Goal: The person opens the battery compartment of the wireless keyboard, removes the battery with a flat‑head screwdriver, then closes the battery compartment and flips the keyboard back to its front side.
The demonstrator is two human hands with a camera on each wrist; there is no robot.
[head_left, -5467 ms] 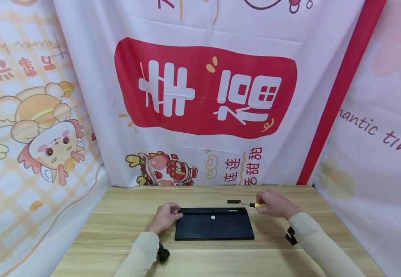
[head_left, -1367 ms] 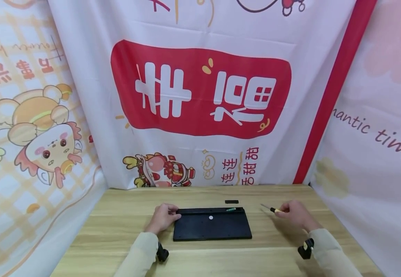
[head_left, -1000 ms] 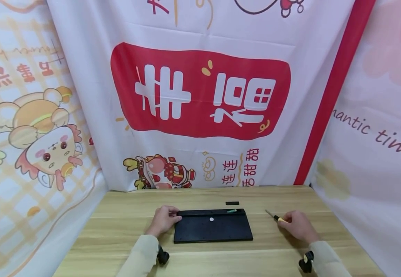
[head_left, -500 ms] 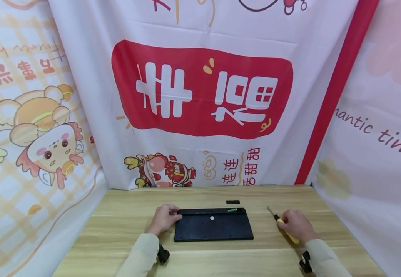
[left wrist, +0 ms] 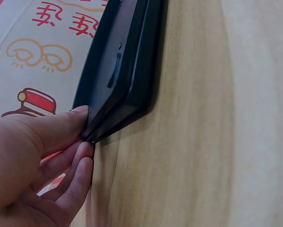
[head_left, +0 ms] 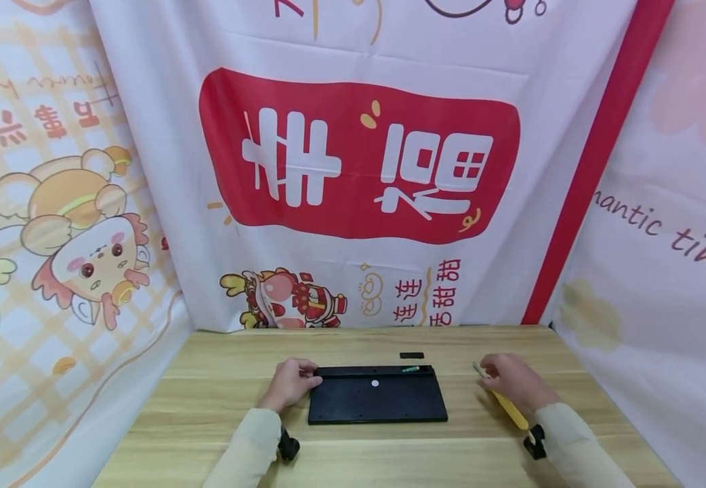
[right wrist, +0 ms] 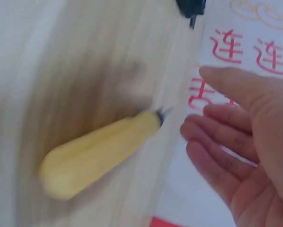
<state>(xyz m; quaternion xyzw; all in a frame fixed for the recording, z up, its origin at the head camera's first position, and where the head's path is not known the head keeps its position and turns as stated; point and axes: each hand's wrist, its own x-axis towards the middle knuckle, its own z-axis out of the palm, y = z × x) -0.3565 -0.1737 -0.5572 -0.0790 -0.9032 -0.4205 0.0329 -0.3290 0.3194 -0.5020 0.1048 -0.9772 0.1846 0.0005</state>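
A black keyboard (head_left: 377,405) lies underside up on the wooden table, with a white round sticker near its middle. In its slot at the far right sits a green battery (head_left: 410,369). My left hand (head_left: 291,385) pinches the far left corner between thumb and fingers, as the left wrist view also shows on the keyboard's edge (left wrist: 140,80). To the right, a screwdriver with a yellow handle (head_left: 511,411) lies on the table. Over it is my right hand (head_left: 516,381), fingers loosely bent and apart from the handle (right wrist: 101,153) in the right wrist view.
A small black battery cover (head_left: 412,355) lies just beyond the keyboard's far right edge. Printed cloth (head_left: 353,285) hangs behind the table (head_left: 383,461) and along both sides.
Earlier the right hand held the screwdriver by the small cover; it then carried it rightward, laid it down and let go. The battery shows more fully now. The left hand has stayed at the corner.
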